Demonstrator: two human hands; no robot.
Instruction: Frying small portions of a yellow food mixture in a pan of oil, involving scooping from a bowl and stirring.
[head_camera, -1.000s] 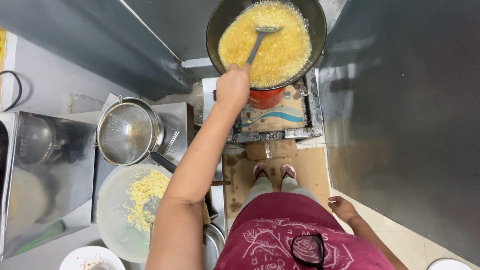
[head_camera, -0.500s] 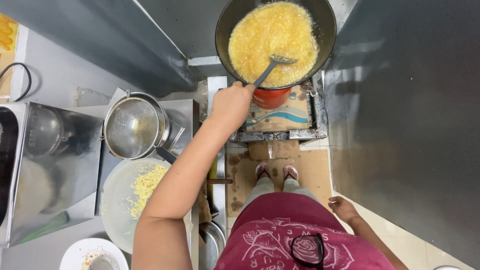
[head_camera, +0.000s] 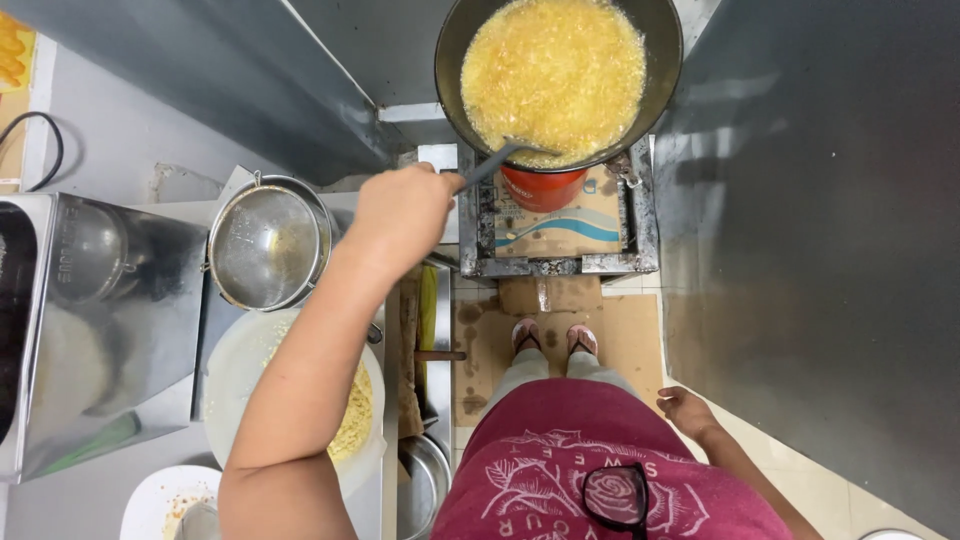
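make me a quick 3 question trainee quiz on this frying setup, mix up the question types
1. True or false: the left hand grips the handle of the ladle that dips into the wok.
2. Multiple choice: where is the right hand? A) on the wok's rim B) hanging free by the hip, holding nothing C) in the metal strainer
3. Fill in: under the wok, in the burner frame, stands a ____ canister.

Key: 1 true; 2 B; 3 red
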